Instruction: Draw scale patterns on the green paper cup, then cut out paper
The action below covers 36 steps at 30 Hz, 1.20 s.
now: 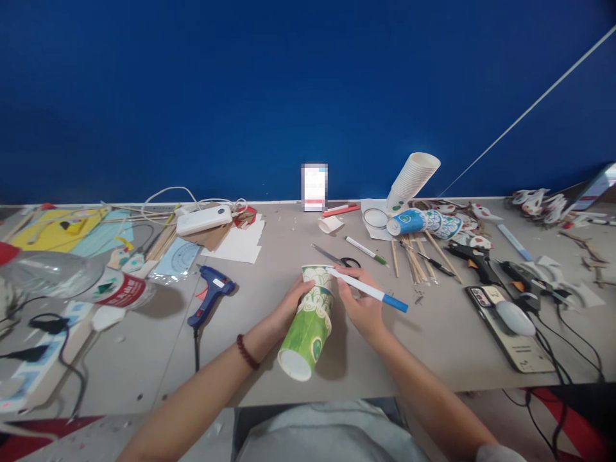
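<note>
A green and white decorated paper-cup piece, made of joined cups, lies tilted in front of me with one white round end toward me. My left hand is closed around its left side, the fingers partly hidden behind it. In my right hand is a white marker with a blue end, gripped like a pen. The marker's tip is at the upper right of the cup piece, by its white patterned part. Just beyond are scissors and a green-ended marker.
At left are a blue glue gun, a plastic bottle and a power strip. Stacked paper cups and a blue cup piece stand back right. A phone with a mouse and cables lies right.
</note>
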Each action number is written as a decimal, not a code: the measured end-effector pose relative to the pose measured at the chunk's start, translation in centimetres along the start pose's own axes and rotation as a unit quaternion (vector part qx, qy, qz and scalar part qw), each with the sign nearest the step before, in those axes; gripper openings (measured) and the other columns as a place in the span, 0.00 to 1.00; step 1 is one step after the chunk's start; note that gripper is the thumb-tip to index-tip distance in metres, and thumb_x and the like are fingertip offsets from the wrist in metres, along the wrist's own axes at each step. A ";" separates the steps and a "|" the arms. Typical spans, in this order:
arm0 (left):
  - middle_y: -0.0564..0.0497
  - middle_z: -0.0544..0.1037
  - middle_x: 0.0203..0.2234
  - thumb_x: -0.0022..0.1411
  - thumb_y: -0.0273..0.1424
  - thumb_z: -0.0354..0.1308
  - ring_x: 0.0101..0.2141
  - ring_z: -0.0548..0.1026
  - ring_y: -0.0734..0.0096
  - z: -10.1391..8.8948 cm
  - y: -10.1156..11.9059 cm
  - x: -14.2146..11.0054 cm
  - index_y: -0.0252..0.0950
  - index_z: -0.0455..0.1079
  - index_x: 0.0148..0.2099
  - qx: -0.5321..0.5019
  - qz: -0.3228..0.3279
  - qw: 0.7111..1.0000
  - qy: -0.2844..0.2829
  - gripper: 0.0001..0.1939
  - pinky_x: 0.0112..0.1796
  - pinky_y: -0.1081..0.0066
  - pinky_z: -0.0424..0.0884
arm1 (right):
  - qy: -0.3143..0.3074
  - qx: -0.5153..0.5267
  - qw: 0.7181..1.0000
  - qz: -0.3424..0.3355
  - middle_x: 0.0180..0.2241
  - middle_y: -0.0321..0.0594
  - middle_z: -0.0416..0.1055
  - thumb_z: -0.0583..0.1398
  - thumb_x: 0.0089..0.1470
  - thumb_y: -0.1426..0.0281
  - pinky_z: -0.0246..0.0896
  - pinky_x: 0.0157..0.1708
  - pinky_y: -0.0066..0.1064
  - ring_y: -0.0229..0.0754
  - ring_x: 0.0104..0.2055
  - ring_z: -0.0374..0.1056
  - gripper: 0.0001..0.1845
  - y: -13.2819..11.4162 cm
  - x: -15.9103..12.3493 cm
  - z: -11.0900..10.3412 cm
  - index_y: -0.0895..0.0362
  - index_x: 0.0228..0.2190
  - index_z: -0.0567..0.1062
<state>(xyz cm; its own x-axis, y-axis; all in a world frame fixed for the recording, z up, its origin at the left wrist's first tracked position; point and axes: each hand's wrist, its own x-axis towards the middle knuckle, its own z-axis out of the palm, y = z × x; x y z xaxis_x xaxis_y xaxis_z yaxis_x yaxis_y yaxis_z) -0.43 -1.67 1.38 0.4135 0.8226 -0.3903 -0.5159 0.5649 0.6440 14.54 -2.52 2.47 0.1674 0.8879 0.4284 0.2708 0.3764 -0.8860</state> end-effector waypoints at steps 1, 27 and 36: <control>0.50 0.74 0.30 0.55 0.33 0.58 0.27 0.73 0.70 0.1 0.0 -0.1 0.36 0.65 0.49 0.002 0.002 1.000 0.001 0.19 0.29 0.71 0.69 | 0.001 -0.001 1.000 -0.002 0.37 0.41 0.75 0.58 0.50 0.72 0.66 0.47 0.43 0.47 0.44 0.71 0.08 0.0 0.0 0.0 0.53 0.35 0.74; 0.51 0.73 0.22 0.54 0.33 0.56 0.21 0.72 0.69 0.3 0.2 -0.1 0.33 0.66 0.42 -0.030 -0.054 0.998 0.027 0.14 0.24 0.71 0.68 | 0.005 0.033 0.999 0.024 0.36 0.42 0.74 0.58 0.51 0.71 0.67 0.45 0.43 0.48 0.43 0.71 0.05 0.5 -0.2 0.0 0.53 0.33 0.72; 0.51 0.73 0.23 0.54 0.33 0.57 0.22 0.72 0.70 0.2 0.1 0.0 0.33 0.66 0.43 -0.025 -0.045 0.998 0.038 0.14 0.25 0.72 0.68 | 0.002 0.053 0.998 0.034 0.36 0.43 0.75 0.58 0.51 0.70 0.69 0.42 0.41 0.48 0.43 0.72 0.05 0.5 -0.3 0.0 0.53 0.33 0.73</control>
<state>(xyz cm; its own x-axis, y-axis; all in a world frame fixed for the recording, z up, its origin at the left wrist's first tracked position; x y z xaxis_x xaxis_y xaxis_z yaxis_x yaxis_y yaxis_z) -0.34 -1.64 1.55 0.4026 0.7693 -0.4961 -0.5171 0.6383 0.5702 14.65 -2.57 1.91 0.1867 0.9112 0.3672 0.1568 0.3414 -0.9268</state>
